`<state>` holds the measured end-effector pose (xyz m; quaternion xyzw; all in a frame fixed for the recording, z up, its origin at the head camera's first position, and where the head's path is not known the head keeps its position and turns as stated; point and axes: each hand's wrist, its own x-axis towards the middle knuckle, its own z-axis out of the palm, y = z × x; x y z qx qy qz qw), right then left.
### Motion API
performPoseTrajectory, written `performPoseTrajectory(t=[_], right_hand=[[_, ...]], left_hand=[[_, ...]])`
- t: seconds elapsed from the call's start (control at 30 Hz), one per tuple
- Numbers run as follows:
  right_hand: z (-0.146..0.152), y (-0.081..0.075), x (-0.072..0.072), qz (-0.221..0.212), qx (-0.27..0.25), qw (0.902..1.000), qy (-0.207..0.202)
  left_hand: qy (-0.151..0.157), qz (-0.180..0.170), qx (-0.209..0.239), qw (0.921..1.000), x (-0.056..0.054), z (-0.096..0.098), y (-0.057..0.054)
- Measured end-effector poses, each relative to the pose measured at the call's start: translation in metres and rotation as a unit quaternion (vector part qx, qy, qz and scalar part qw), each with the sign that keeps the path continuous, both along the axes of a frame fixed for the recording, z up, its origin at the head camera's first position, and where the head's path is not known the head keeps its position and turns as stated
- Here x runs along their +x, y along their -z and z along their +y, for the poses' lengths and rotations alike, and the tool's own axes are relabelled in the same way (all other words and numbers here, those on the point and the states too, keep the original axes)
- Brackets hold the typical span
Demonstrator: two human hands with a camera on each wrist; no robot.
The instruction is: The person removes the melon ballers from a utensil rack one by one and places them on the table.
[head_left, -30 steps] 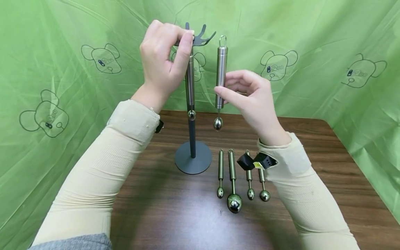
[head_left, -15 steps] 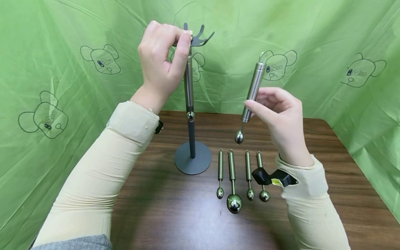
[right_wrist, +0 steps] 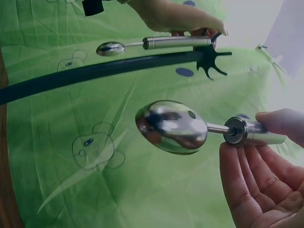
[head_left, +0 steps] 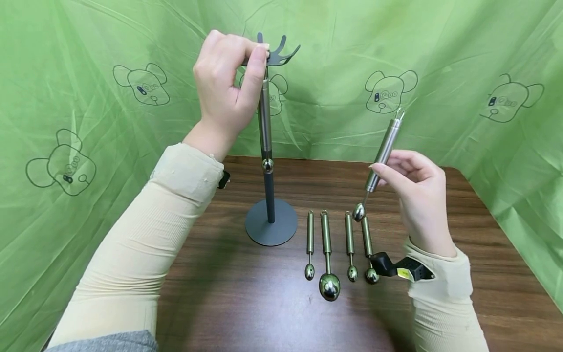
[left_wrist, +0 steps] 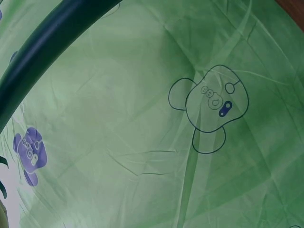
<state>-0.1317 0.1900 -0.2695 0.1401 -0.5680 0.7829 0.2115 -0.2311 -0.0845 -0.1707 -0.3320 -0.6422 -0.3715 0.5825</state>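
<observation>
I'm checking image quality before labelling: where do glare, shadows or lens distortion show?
Head view: pale glare on the wooden table, with shadows either side; right wrist view: bright reflections on the held spoon, upper right corner washed out; left wrist view: dark pole looks bowed, probably lens distortion.

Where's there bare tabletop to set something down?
Front left: tabletop between the left sleeve, stand base and four lying spoons. Also right of the right sleeve, up to the table's right edge. Crowded: the spoon row; in the head view, the right hand's spoon and wrist camera overlap its right end.
</observation>
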Motion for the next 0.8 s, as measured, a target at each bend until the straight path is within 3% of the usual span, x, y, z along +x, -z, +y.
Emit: performPoseTrajectory(t=[0.33, 0.8], right_hand=[[0.013, 0.030, 0.004, -0.046, 0.016, 0.9985, 0.026], [0.029, 0.057, 0.009, -0.109, 0.054, 0.9914, 0.050]], left_hand=[[-0.001, -0.001, 0.003, 1.0000, -0.001, 0.000, 0.001], [0.002, -0.002, 0.005, 1.0000, -0.001, 0.000, 0.000]])
